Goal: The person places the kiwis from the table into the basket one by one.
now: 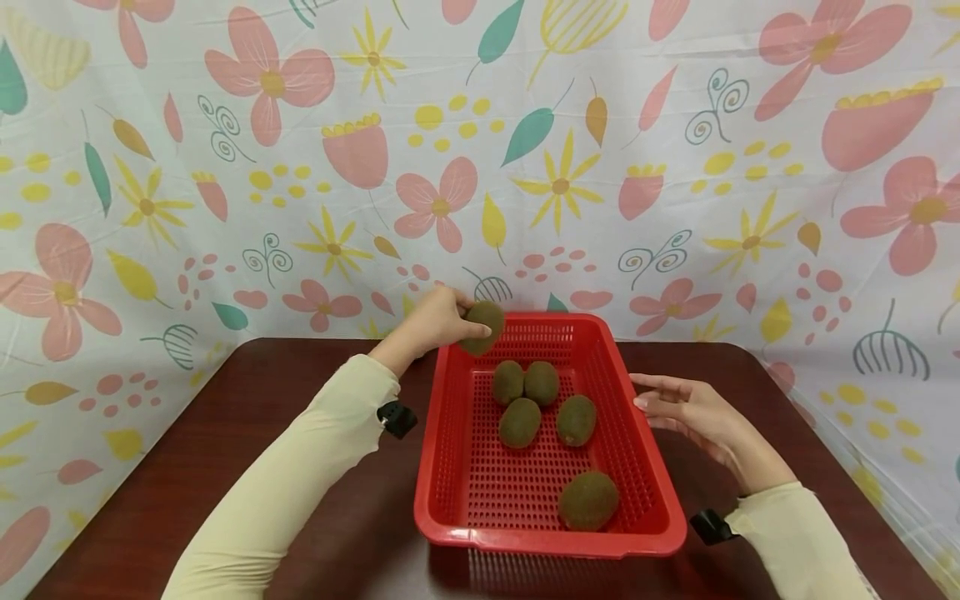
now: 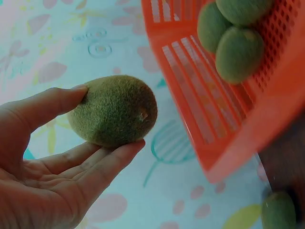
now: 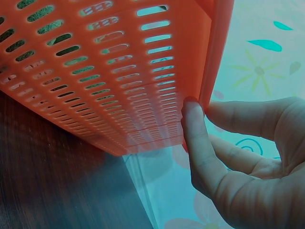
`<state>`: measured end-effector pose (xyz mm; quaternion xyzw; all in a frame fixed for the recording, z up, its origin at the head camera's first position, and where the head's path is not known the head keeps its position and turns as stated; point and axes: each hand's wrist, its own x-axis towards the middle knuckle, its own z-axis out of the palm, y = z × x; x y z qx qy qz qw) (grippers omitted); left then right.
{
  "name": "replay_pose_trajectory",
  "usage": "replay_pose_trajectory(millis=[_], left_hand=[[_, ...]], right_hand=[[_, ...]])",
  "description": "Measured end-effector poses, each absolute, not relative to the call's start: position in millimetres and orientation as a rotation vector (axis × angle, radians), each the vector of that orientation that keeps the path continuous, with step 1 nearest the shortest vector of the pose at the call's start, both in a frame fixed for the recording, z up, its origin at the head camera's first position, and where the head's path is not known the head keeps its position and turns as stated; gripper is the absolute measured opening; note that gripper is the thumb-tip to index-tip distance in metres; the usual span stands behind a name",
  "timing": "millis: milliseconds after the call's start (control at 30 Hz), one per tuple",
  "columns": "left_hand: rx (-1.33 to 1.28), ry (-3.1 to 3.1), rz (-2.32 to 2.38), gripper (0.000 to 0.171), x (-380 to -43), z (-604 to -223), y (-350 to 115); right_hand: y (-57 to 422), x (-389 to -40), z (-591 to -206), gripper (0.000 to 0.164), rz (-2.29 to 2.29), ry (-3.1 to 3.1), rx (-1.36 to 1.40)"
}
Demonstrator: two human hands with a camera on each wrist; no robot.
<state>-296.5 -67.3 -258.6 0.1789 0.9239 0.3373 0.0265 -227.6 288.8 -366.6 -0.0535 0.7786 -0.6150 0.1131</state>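
Note:
My left hand [image 1: 441, 319] holds a brown fuzzy kiwi [image 1: 483, 327] above the far left corner of a red plastic basket [image 1: 555, 542]. In the left wrist view, the thumb presses the top of the kiwi [image 2: 114, 112] and the fingers support it from below. Several more kiwis lie inside the basket: a cluster [image 1: 520, 423] toward the back, one [image 1: 576, 421] to its right and one [image 1: 588, 500] near the front. At the basket's right side, my right hand [image 1: 701, 417] pinches the rim between thumb and finger, as the right wrist view shows along the slotted wall [image 3: 105, 81].
The basket stands on a dark reddish-brown table [image 1: 352, 500]. Another kiwi [image 2: 279, 210] shows outside the basket at the lower right of the left wrist view. A white cloth [image 1: 480, 125] with flowers and leaves hangs behind the table and along its sides.

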Motion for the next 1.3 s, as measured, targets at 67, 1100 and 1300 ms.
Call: replay_pose_trajectory(millis=[67, 1100, 1300], left_hand=[[0.585, 2.824, 1.025, 0.027, -294.2, -258.1, -59.9], [0.724, 2.545, 0.613, 0.058, -262.4, -309.7, 26.4], [0.721, 2.523, 0.535, 0.041, -258.2, -319.4, 32.5]], right_hand=[[288.9, -227.5, -366.6, 0.066, -1.795, 2.291, -0.153], [289.2, -228.2, -366.9, 0.064, -1.833, 2.256, -0.179], [289.1, -227.9, -366.5, 0.065, -1.821, 2.260, -0.167]])
